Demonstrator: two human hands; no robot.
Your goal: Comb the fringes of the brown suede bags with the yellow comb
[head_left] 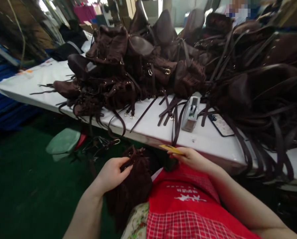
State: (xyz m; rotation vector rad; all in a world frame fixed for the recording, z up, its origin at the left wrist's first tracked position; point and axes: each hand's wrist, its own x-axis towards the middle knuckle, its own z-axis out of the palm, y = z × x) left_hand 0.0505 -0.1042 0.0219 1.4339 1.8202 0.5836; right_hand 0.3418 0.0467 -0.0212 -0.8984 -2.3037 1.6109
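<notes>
Fingers and thumb of my left hand [114,174] are closed on the gathered top of a dark brown fringed bag [138,181], which hangs in front of my lap. Much of the bag lies in shadow. Across from it, close to the table's near edge, my right hand [191,159] grips a slim yellow tool [172,149] that points left. Its exact kind is too small and blurred to tell. A red apron [185,196] covers my front, just below the right hand.
Dark brown leather bags [143,63] with straps and buckles are heaped along the white table [160,132]. Some straps hang over its edge. A grey device [191,113] and a phone [221,124] lie nearer me. On the floor at left stands a pale green container [63,141].
</notes>
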